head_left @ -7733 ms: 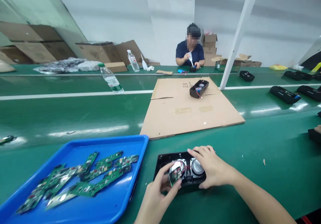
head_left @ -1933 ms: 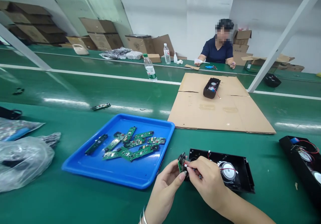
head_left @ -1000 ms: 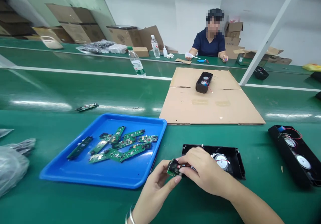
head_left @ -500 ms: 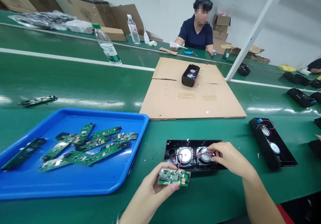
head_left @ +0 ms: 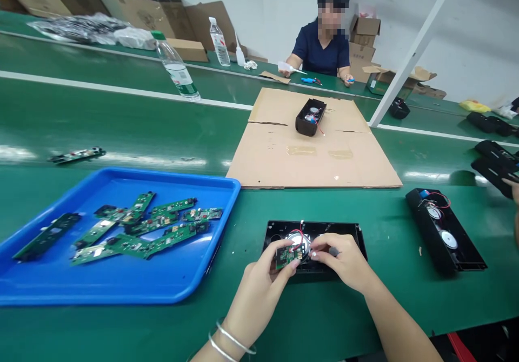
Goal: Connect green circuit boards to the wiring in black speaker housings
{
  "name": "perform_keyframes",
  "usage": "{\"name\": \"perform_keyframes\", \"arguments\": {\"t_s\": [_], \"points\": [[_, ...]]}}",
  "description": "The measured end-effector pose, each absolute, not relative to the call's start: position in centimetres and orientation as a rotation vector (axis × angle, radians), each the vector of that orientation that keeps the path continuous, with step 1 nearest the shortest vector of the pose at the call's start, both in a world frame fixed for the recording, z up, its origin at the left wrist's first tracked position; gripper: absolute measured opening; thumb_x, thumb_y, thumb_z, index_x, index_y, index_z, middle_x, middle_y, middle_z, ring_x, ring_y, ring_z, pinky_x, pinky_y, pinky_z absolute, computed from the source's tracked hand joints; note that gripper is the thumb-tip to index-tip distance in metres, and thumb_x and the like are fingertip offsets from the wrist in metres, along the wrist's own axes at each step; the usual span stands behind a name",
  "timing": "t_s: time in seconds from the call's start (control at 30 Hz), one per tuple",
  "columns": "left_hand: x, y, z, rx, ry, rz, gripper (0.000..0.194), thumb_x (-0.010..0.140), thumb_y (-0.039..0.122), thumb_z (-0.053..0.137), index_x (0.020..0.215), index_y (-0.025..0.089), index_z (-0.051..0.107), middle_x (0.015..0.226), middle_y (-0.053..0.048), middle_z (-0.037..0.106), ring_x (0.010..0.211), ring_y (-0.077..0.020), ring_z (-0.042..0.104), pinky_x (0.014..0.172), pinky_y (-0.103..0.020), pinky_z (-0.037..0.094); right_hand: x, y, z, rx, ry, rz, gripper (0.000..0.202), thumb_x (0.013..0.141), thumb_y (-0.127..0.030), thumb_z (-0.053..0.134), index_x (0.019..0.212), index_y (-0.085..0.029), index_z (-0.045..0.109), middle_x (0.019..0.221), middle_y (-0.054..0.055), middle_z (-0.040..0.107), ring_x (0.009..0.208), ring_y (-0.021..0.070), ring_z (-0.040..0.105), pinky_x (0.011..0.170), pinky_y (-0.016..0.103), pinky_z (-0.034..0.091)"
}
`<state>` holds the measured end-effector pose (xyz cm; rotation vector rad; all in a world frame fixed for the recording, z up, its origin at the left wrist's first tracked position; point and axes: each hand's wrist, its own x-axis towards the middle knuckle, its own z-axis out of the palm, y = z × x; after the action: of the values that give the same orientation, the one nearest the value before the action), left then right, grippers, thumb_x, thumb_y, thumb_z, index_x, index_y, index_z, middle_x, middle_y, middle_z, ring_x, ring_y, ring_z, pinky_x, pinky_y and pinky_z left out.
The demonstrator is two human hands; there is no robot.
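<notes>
A green circuit board (head_left: 287,257) is held between the thumb and fingers of my left hand (head_left: 263,278), above the left part of a black speaker housing (head_left: 357,243). A red wire runs at the board's upper side. One round silver speaker (head_left: 302,240) shows behind the board; the other is covered by my right hand (head_left: 344,259). The fingers of my right hand are pinched together beside the board's right end, over the housing. What they hold is too small to make out.
A blue tray (head_left: 121,292) with several circuit boards lies at the left. Another speaker housing (head_left: 446,232) is at the right. Ahead, a cardboard sheet (head_left: 284,162) bears a black housing (head_left: 311,118). A person (head_left: 322,48) sits across the table; another person's hand (head_left: 516,189) shows far right.
My left hand has moved the board up and right over the housing. My right hand has moved left from the right speaker to the board. At far right, a person's hand now holds a black housing.
</notes>
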<state>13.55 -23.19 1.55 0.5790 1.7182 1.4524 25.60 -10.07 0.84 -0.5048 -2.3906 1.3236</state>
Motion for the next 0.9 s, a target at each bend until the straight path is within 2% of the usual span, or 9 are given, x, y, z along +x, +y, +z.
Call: {"name": "perform_keyframes", "arguments": {"t_s": [0.13,0.27,0.37,0.5,0.67,0.8,0.9], "points": [[13.4,-23.1,1.6,0.611,1.733,1.435,0.024,0.065,0.029,0.067,0.089,0.023,0.064,0.080,-0.002,0.073,0.066,-0.0236,0.070,0.060,-0.029,0.055,25.4,-10.5,1.0,-0.468,-2.455,1.145,0.015,0.084,-0.017,0.054,0.077,-0.019,0.067,0.073,0.002,0.065,0.070,0.0142,0.058,0.065,0.027,0.048],[13.4,-22.9,1.9,0.645,1.778,1.395,0.021,0.065,0.026,0.067,0.086,0.025,0.065,0.075,-0.001,0.073,0.063,-0.0231,0.069,0.057,-0.028,0.052,25.4,-11.0,0.8,-0.454,-2.566,1.061,0.017,0.086,-0.016,0.050,0.082,-0.019,0.066,0.078,0.002,0.062,0.073,0.0138,0.056,0.065,0.026,0.046],[13.5,-22.9,2.2,0.650,1.801,1.386,0.019,0.063,0.026,0.067,0.082,0.025,0.066,0.069,0.000,0.072,0.060,-0.0234,0.067,0.055,-0.027,0.050,25.4,-11.3,0.3,-0.396,-2.610,0.873,0.019,0.088,-0.018,0.046,0.082,-0.017,0.064,0.076,0.003,0.060,0.071,0.0145,0.054,0.064,0.027,0.045],[13.4,-22.9,2.3,0.718,1.882,1.343,0.020,0.065,0.026,0.065,0.084,0.024,0.066,0.058,0.002,0.069,0.049,-0.0205,0.062,0.049,-0.026,0.046,25.4,-11.4,-0.1,-0.284,-2.686,0.551,0.026,0.091,-0.019,0.040,0.077,-0.016,0.062,0.071,0.004,0.057,0.065,0.0147,0.049,0.056,0.026,0.039],[13.5,-22.7,2.2,0.835,1.916,1.303,0.019,0.066,0.023,0.064,0.085,0.025,0.067,0.060,0.001,0.069,0.050,-0.0206,0.062,0.049,-0.025,0.044,25.3,-12.0,-0.1,-0.241,-2.749,0.249,0.034,0.091,-0.013,0.036,0.066,-0.016,0.059,0.063,0.003,0.052,0.059,0.0140,0.044,0.047,0.025,0.031],[13.8,-22.7,1.9,1.008,2.020,1.215,0.023,0.070,0.023,0.060,0.092,0.024,0.067,0.069,-0.002,0.072,0.058,-0.0240,0.065,0.054,-0.027,0.045,25.2,-12.4,-0.3,-0.236,-2.738,0.211,0.032,0.090,-0.009,0.036,0.069,-0.014,0.059,0.065,0.004,0.055,0.059,0.0148,0.045,0.047,0.026,0.032],[13.7,-22.8,1.8,1.101,1.989,1.219,0.025,0.073,0.023,0.057,0.096,0.025,0.066,0.078,-0.004,0.074,0.068,-0.0262,0.067,0.062,-0.029,0.047,25.3,-12.2,-0.4,-0.295,-2.727,0.412,0.024,0.090,-0.014,0.039,0.078,-0.014,0.060,0.071,0.005,0.059,0.064,0.0160,0.050,0.052,0.027,0.038]]}}
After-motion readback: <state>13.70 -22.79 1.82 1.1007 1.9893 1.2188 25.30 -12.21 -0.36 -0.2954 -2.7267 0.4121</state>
